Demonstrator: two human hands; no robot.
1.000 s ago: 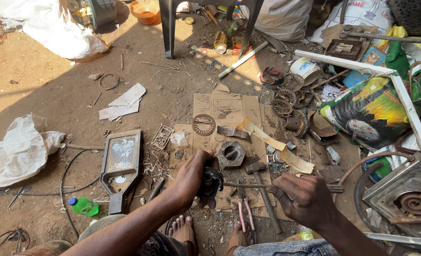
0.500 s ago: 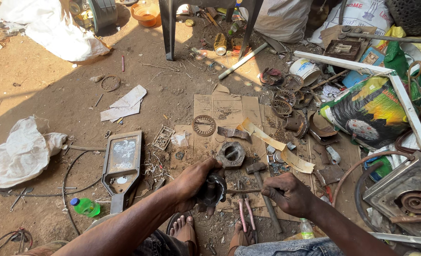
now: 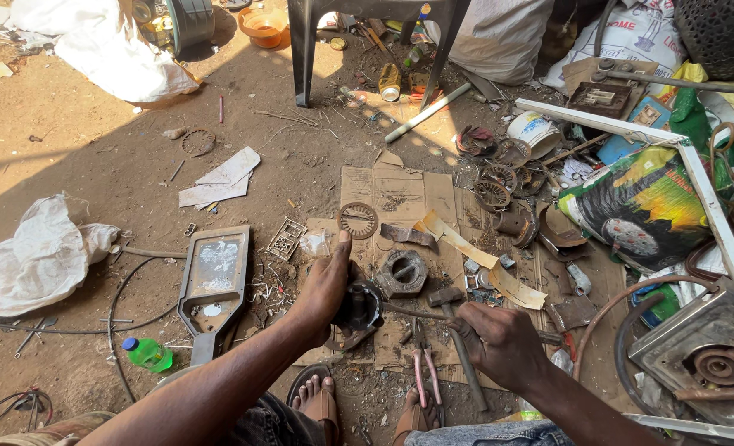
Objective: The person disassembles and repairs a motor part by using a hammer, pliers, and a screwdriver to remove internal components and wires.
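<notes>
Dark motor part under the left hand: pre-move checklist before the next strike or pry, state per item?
1. Left hand steadies the dark motor part: ok, palm on it.
2. Right hand grips a tool: ok, closed on a handle; the tool's kind cannot tell.
3. Rod seated in the part: cannot tell.
4. Left fingers away from the rod tip: cannot tell.
5. Bare feet away from the work: not ok, directly below it.
6. Pliers within reach: ok.

A colourful printed sack [image 3: 648,206] lies at right, a white printed sack [image 3: 631,41] behind it.
</notes>
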